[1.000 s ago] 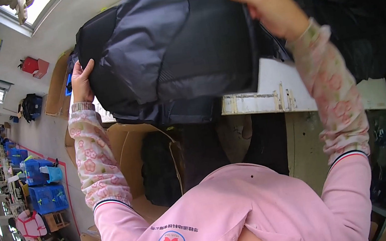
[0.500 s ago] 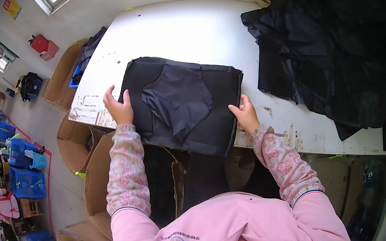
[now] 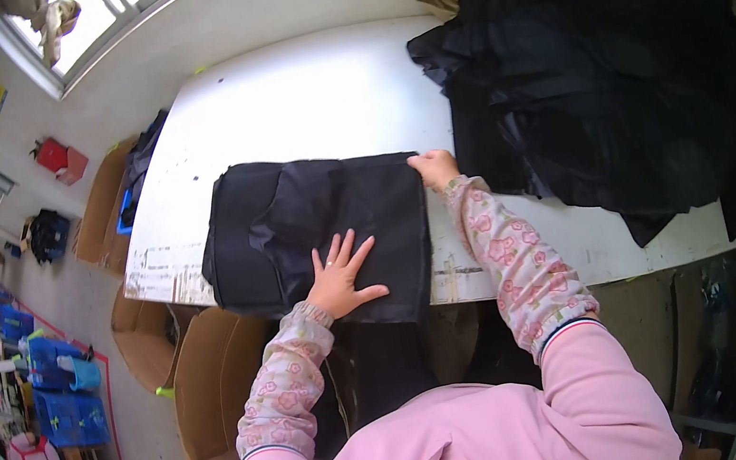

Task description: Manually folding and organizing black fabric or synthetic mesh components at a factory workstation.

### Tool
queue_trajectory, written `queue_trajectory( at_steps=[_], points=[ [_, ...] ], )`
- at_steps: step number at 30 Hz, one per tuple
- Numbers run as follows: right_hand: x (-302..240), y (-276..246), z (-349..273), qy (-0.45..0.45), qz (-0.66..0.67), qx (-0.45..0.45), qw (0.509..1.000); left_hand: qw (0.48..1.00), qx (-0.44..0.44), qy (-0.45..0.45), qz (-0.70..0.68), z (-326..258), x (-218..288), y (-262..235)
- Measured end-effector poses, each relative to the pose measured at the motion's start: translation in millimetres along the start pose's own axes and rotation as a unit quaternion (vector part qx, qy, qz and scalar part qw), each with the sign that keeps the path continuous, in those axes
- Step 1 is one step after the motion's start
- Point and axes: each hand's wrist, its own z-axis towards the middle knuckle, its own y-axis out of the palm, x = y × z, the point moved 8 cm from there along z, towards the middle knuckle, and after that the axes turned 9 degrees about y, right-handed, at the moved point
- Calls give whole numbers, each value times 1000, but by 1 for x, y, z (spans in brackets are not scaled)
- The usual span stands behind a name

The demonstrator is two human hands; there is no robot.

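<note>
A stack of black fabric pieces (image 3: 323, 189) lies flat at the front edge of the white table (image 3: 288, 88), its near side hanging a little over. On top of the stack, right of the middle, my left hand (image 3: 343, 277) rests flat with fingers spread. My right hand (image 3: 435, 169) is closed at the far right corner, thumb and fingers pinching the fabric's edge. How many layers that pinch takes in is hidden. Both forearms wear flowered sleeve covers.
A large heap of black fabric (image 3: 594, 78) covers the table's right side and hangs over its front. Open cardboard boxes (image 3: 210, 390) stand below and left of the table. Farther left, blue crates (image 3: 70, 417) line the floor. A window (image 3: 104, 21) is at the upper left.
My left hand has gone from the stack's left edge onto its top. My right hand has moved up to the far right corner and closed there. The view has shifted.
</note>
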Motion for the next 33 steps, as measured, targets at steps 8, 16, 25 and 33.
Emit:
queue_trajectory(
  at_steps=[8, 16, 25, 33],
  points=[
    [-47, -164, 25, -160, -164, 231, 946, 996, -18, 7, -90, 2, -15, 8],
    [-65, -313, 12, -83, -539, 276, 791, 994, -10, -9, -108, -6, -21, 7],
    [-37, -361, 77, 47, -567, 309, 762, 993, -28, -27, -113, -2, -21, 9],
    [-30, -380, 102, -86, -558, 334, 754, 993, -17, -41, -113, 0, -22, 8]
  ],
)
